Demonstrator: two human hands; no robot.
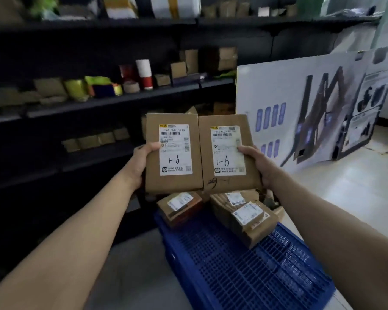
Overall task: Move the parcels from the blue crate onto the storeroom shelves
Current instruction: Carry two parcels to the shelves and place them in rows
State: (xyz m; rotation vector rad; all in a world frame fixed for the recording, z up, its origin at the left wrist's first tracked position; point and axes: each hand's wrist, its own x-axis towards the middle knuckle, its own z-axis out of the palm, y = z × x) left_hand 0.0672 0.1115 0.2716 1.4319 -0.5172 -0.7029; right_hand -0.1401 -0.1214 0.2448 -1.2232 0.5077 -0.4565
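Note:
Two flat brown cardboard parcels are held up side by side above the blue crate [244, 271], each with a white label marked "1-6". My left hand [137, 163] grips the left parcel [152, 175] by its left edge, thumb on the label. My right hand [259, 162] grips the right parcel [231, 182] by its right edge, thumb on its label. Below them, several more labelled parcels [244, 218] lie at the far end of the crate. The dark storeroom shelves [112, 101] run across the left and back.
The shelves hold small boxes, tape rolls and a red-and-white canister [145, 73]. A large white printed carton [300, 113] stands on the floor to the right, behind the crate. Pale floor [356, 186] stretches to the right.

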